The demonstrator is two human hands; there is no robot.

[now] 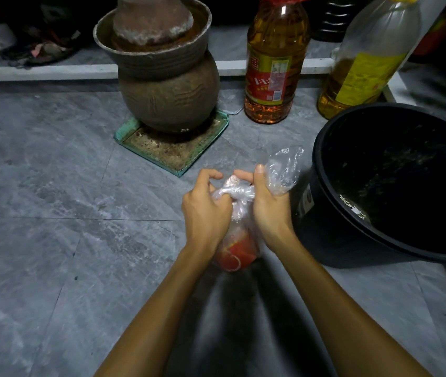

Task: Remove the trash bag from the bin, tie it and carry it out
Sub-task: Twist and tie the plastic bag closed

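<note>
Grey tile floor (53,213) — left hand (205,213), right hand (268,205) grip clamped on trash bag (236,240) beside bin (396,186).

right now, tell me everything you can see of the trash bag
The bag is thin, clear, crinkled plastic, out of the bin and just left of it, over the grey floor. Red and orange waste shows through its bulging lower part. Its neck is bunched into a twist or knot between the left hand and right hand, with a loose flap standing up by the right thumb.
</note>
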